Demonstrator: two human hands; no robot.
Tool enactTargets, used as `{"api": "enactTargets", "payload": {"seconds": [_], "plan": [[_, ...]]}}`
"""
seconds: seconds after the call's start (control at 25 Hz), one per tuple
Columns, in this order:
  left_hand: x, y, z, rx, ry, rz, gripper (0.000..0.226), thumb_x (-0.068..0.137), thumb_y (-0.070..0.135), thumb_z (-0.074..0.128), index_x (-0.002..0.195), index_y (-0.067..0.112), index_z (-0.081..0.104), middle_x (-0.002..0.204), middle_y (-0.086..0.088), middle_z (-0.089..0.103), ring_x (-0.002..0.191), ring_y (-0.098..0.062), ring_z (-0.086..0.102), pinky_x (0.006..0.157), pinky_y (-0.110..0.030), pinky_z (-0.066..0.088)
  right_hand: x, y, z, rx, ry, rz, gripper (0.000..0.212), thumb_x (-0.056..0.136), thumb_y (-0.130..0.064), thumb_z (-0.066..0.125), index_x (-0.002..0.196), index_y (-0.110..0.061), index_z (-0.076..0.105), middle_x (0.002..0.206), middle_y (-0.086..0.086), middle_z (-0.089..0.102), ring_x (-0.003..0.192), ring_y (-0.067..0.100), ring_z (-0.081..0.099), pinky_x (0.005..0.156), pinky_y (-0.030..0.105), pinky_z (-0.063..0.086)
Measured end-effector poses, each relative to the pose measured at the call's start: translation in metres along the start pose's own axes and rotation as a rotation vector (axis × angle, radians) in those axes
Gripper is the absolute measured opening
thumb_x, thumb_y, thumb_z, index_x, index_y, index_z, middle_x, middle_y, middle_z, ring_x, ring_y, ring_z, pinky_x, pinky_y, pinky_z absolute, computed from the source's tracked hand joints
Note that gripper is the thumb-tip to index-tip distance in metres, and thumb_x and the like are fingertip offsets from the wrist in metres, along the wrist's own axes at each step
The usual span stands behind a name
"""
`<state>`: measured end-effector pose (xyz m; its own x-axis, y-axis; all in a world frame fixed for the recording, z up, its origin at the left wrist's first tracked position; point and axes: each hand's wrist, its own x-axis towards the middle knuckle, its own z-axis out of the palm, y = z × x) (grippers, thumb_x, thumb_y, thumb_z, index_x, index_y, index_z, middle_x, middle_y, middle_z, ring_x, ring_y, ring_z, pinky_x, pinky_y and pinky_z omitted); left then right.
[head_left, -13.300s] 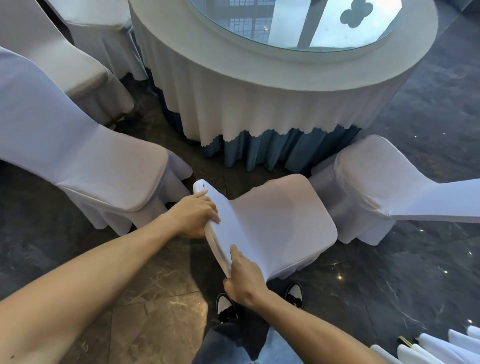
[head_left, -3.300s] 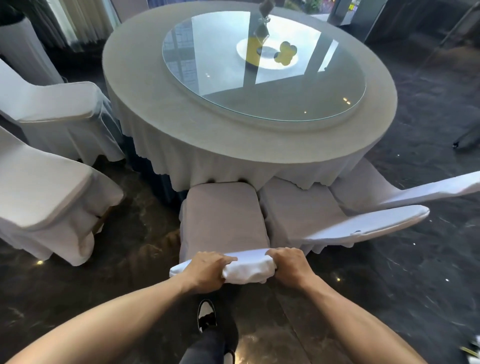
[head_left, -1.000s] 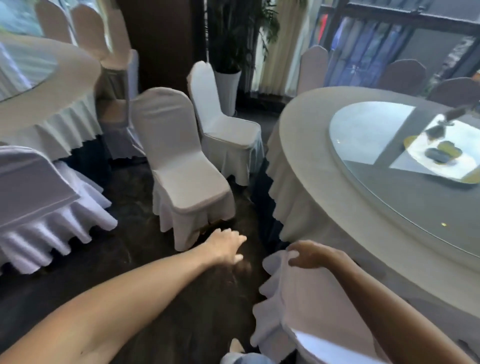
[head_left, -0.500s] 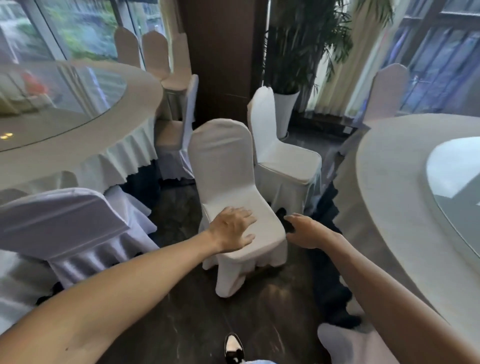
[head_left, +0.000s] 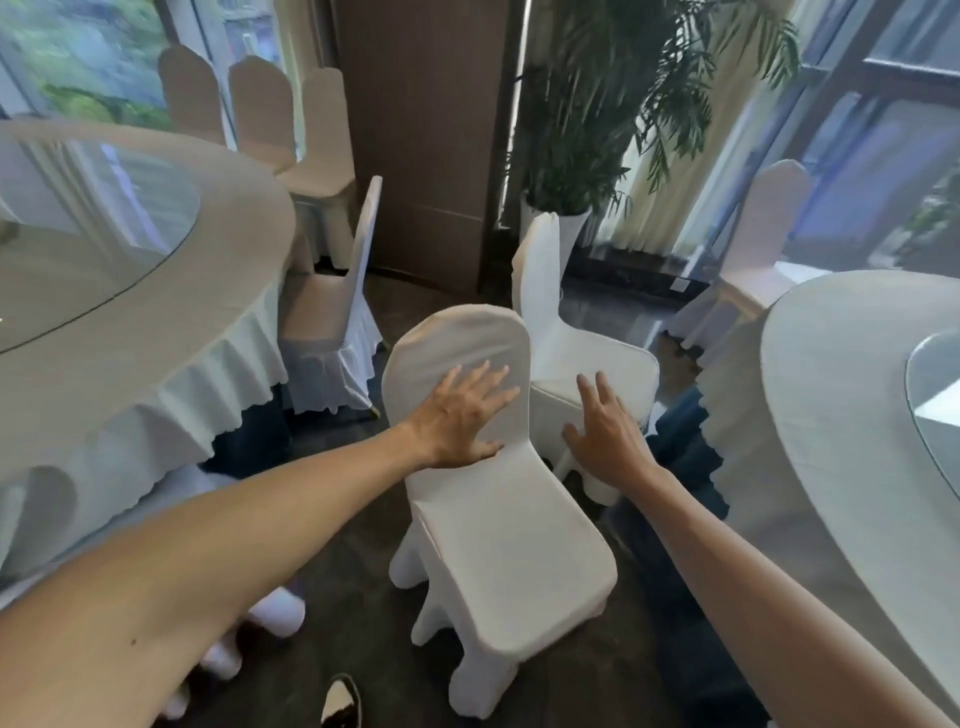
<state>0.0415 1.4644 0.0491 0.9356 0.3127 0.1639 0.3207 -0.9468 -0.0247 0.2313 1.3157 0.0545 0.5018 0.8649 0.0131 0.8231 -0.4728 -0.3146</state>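
Note:
A chair in a white cover (head_left: 498, 540) stands on the dark floor in front of me, its seat facing me. My left hand (head_left: 462, 415) is spread with straight fingers in front of the chair's backrest; I cannot tell whether it touches. My right hand (head_left: 605, 431) is spread just right of the backrest, holding nothing. A second covered chair (head_left: 582, 353) stands right behind it, turned to the right.
A round table with a white cloth and glass turntable (head_left: 130, 332) fills the left; another round table (head_left: 852, 415) is at the right. More covered chairs (head_left: 332, 312) ring them. A potted plant (head_left: 566, 218) and a brown column stand behind. My shoe (head_left: 340, 701) is below.
Both hands have risen from the seat level to the backrest and spread their fingers. The chair now looks nearer and larger in view.

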Motion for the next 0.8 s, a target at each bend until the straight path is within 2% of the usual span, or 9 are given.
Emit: {"api": "enactTargets", "payload": {"seconds": [0.08, 0.2, 0.36, 0.52, 0.64, 0.72, 0.8], "plan": [[0.018, -0.041, 0.001, -0.014, 0.005, 0.032, 0.083, 0.087, 0.056, 0.058, 0.154, 0.026, 0.02, 0.163, -0.008, 0.012, 0.148, -0.032, 0.012, 0.118, -0.055, 0.013, 0.022, -0.023, 0.009, 0.048, 0.057, 0.074, 0.078, 0.09, -0.031, 0.061, 0.152, -0.014, 0.016, 0.161, 0.02, 0.01, 0.144, 0.04, 0.023, 0.112, 0.051, 0.029], [0.05, -0.101, 0.004, 0.018, -0.037, 0.124, 0.085, 0.088, 0.058, 0.056, 0.155, 0.029, 0.013, 0.164, -0.007, 0.006, 0.149, -0.031, 0.006, 0.118, -0.056, 0.01, 0.057, -0.054, 0.02, 0.095, 0.114, 0.131, 0.083, 0.09, -0.032, 0.063, 0.153, -0.013, 0.011, 0.161, 0.022, 0.006, 0.145, 0.041, 0.019, 0.113, 0.049, 0.028], [0.107, -0.167, 0.011, 0.025, -0.072, 0.262, 0.086, 0.084, 0.058, 0.061, 0.153, 0.029, 0.017, 0.162, -0.009, 0.015, 0.148, -0.032, 0.012, 0.116, -0.057, 0.019, 0.118, -0.073, 0.036, 0.202, 0.173, 0.246, 0.089, 0.091, -0.032, 0.063, 0.154, -0.01, 0.005, 0.161, 0.022, 0.0, 0.147, 0.04, 0.013, 0.115, 0.048, 0.027], [0.168, -0.219, 0.028, -0.023, -0.1, 0.312, 0.082, 0.089, 0.044, 0.063, 0.154, 0.023, 0.017, 0.161, -0.012, 0.015, 0.147, -0.032, 0.018, 0.117, -0.052, 0.021, 0.19, -0.076, 0.059, 0.321, 0.254, 0.354, 0.089, 0.092, -0.029, 0.061, 0.154, -0.009, 0.001, 0.162, 0.019, -0.004, 0.149, 0.035, 0.006, 0.117, 0.044, 0.022], [0.211, -0.252, 0.048, -0.046, -0.168, 0.395, 0.077, 0.09, 0.03, 0.062, 0.154, 0.022, 0.02, 0.159, -0.014, 0.022, 0.144, -0.031, 0.026, 0.117, -0.043, 0.027, 0.233, -0.076, 0.083, 0.382, 0.208, 0.486, 0.088, 0.094, -0.038, 0.057, 0.155, -0.013, -0.002, 0.163, 0.014, -0.006, 0.149, 0.03, 0.006, 0.115, 0.045, 0.025], [0.238, -0.274, 0.067, -0.04, -0.257, 0.438, 0.078, 0.091, 0.024, 0.062, 0.154, 0.026, 0.018, 0.16, -0.013, 0.021, 0.145, -0.03, 0.024, 0.117, -0.041, 0.026, 0.251, -0.077, 0.099, 0.422, 0.164, 0.553, 0.085, 0.095, -0.041, 0.054, 0.155, -0.011, 0.002, 0.163, 0.014, 0.0, 0.149, 0.028, 0.008, 0.116, 0.044, 0.023], [0.268, -0.291, 0.088, 0.01, -0.314, 0.54, 0.082, 0.088, 0.023, 0.066, 0.154, 0.03, 0.018, 0.16, -0.012, 0.02, 0.146, -0.031, 0.023, 0.116, -0.042, 0.028, 0.269, -0.078, 0.118, 0.493, 0.145, 0.604, 0.076, 0.093, -0.042, 0.056, 0.15, -0.009, 0.018, 0.154, 0.015, 0.023, 0.142, 0.03, 0.026, 0.111, 0.044, 0.034]]}}
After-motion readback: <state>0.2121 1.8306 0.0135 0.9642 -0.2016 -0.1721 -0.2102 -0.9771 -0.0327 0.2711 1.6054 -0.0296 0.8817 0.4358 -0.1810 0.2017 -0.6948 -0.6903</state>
